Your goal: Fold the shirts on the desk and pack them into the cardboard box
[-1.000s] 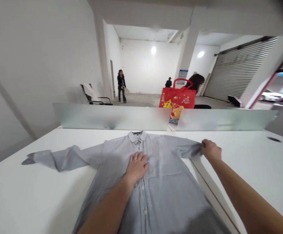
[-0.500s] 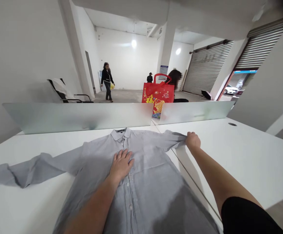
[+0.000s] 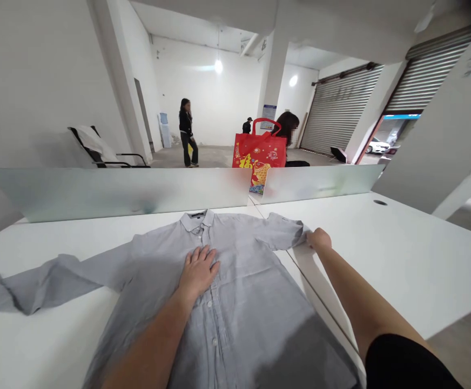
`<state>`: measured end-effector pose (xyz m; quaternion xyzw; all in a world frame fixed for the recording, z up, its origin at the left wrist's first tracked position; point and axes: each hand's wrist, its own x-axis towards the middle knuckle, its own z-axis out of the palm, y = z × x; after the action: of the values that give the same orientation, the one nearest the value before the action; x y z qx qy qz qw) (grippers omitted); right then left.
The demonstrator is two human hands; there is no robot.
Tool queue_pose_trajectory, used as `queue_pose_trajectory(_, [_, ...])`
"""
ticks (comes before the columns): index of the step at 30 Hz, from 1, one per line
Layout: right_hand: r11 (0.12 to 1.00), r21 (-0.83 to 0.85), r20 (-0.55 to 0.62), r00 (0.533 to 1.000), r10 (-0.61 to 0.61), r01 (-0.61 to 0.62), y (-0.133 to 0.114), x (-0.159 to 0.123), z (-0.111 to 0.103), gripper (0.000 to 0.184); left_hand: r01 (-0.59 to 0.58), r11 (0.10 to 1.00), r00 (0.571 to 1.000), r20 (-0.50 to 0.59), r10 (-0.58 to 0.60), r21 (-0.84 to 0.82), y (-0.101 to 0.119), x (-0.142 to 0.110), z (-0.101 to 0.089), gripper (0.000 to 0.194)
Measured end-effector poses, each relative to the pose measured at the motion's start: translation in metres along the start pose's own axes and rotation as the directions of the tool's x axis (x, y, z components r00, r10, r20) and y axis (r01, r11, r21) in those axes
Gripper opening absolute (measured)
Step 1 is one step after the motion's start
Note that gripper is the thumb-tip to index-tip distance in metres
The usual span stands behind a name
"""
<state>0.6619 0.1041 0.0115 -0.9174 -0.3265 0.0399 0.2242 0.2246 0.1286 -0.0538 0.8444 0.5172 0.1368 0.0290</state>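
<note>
Two hands here: left hand [image 3: 197, 271] flat on the gray shirt [image 3: 246, 294], grip released; right hand [image 3: 320, 239] curled by a sleeve end [image 3: 297, 232], can't tell if it's pinching.

The grey shirt's [image 3: 243, 281] hem and 1 sleeve's [image 3: 57, 281] end ran out of view. The red bag [image 3: 241, 147] partly hid 1 person [image 3: 287, 127]; shapes behind the frosted panel [image 3: 98, 189] were blurred.

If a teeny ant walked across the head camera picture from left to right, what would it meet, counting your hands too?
Chair → water dispenser → left hand → red bag → right hand → white car.
</note>
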Motion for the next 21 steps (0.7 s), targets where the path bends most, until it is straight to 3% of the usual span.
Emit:
queue_pose_trajectory(4, [0.995, 0.056, 0.087, 0.993, 0.081, -0.086, 0.000, 0.010, 0.004, 0.027, -0.001, 1.000, 1.000, 0.013, 0.001, -0.012, 0.000, 0.001, 0.000, 0.054])
queue_pose_trajectory(7, [0.993, 0.073, 0.061, 0.994, 0.088, -0.092, -0.005, 0.014, 0.003, 0.036, 0.005, 1.000, 1.000, 0.022, -0.004, -0.019, 0.000, 0.002, -0.001, 0.054])
queue_pose_trajectory(11, [0.998, 0.060, -0.108, 0.994, 0.016, -0.010, -0.024, 0.002, 0.007, 0.031, 0.009, 1.000, 1.000, 0.020, -0.008, -0.015, 0.000, 0.001, -0.003, 0.053])
queue_pose_trajectory(13, [0.994, 0.062, -0.178, 0.981, -0.078, 0.091, -0.037, -0.009, 0.013, 0.033, 0.009, 1.000, 1.000, 0.027, -0.009, -0.017, 0.001, 0.001, -0.004, 0.054])
queue_pose_trajectory(17, [0.936, 0.084, -0.150, 0.933, -0.327, 0.342, -0.050, -0.028, 0.022, 0.030, 0.009, 1.000, 0.999, 0.038, -0.008, -0.016, 0.001, 0.001, -0.005, 0.054])
queue_pose_trajectory(19, [0.936, 0.086, -0.151, 0.933, -0.327, 0.342, -0.047, -0.029, 0.021, 0.036, 0.009, 1.000, 0.999, 0.036, -0.009, -0.011, 0.002, 0.001, -0.004, 0.054])
queue_pose_trajectory(21, [0.961, 0.078, -0.150, 0.956, -0.252, 0.266, -0.043, -0.022, 0.017, 0.042, 0.013, 1.000, 0.999, 0.031, -0.012, -0.014, 0.002, 0.001, -0.004, 0.054])
